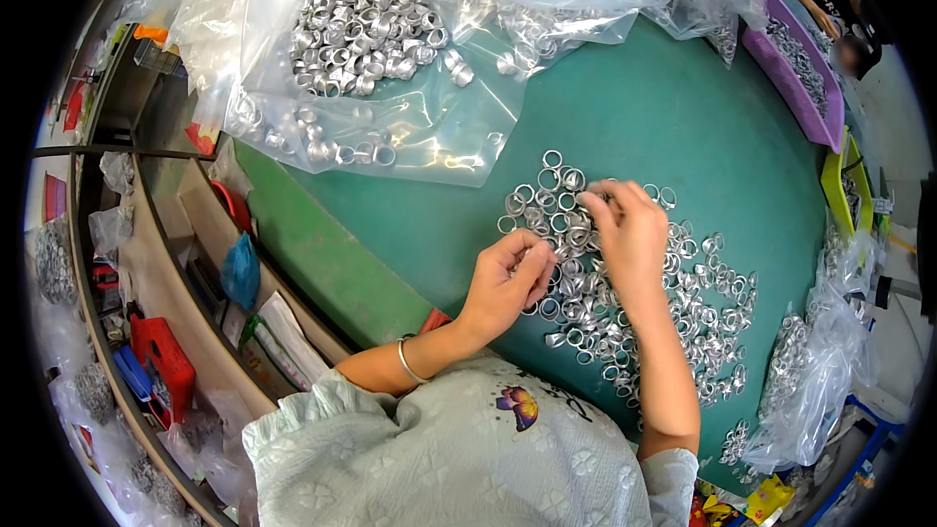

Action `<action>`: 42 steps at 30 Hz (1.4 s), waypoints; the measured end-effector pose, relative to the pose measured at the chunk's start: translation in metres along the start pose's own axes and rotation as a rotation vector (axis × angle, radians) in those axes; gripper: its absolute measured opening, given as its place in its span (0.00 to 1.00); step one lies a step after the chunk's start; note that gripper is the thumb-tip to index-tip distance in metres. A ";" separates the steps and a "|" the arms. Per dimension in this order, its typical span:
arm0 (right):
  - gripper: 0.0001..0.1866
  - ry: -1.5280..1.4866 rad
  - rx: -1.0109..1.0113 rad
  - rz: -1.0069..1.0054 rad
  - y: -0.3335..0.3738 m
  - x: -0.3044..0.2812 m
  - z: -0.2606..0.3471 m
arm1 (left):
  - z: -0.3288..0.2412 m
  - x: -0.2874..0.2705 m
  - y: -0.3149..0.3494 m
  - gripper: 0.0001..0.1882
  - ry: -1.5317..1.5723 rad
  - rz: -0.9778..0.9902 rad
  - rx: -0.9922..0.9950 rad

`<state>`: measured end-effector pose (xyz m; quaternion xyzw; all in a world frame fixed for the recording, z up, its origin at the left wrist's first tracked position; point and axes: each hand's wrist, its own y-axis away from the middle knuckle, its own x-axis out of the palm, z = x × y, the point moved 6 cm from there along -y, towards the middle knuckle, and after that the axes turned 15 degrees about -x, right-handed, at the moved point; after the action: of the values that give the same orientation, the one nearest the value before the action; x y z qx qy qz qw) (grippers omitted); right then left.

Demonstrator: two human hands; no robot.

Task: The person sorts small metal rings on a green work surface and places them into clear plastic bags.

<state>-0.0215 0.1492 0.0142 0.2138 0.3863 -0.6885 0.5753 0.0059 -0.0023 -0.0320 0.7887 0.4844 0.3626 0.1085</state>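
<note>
A wide pile of silver metal rings [586, 288] is spread over the green tabletop [683, 107]. At the pile's left edge is my left hand [503, 283], its fingers curled and thumb pressed in; a bit of metal may show between them, too small to name. My right hand [631, 234] hangs over the far part of the pile, thumb and fingers bent together above the rings. Whatever its fingertips hold is hidden. A bangle circles my left wrist.
A clear plastic bag [459, 141] with more rings [366, 44] lies at the far left. A purple basket [830, 112] and a yellow-green basket [859, 176] of small metal pieces stand at right, near another person [844, 15]. Shelves with a red container [164, 366] are at left.
</note>
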 end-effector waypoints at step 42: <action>0.04 0.096 -0.098 0.134 -0.030 0.024 -0.009 | -0.003 0.006 0.005 0.10 0.005 0.085 -0.110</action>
<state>-0.0570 0.1423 0.0000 0.2435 0.4313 -0.6177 0.6108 0.0091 -0.0006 -0.0244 0.8005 0.4299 0.3951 0.1349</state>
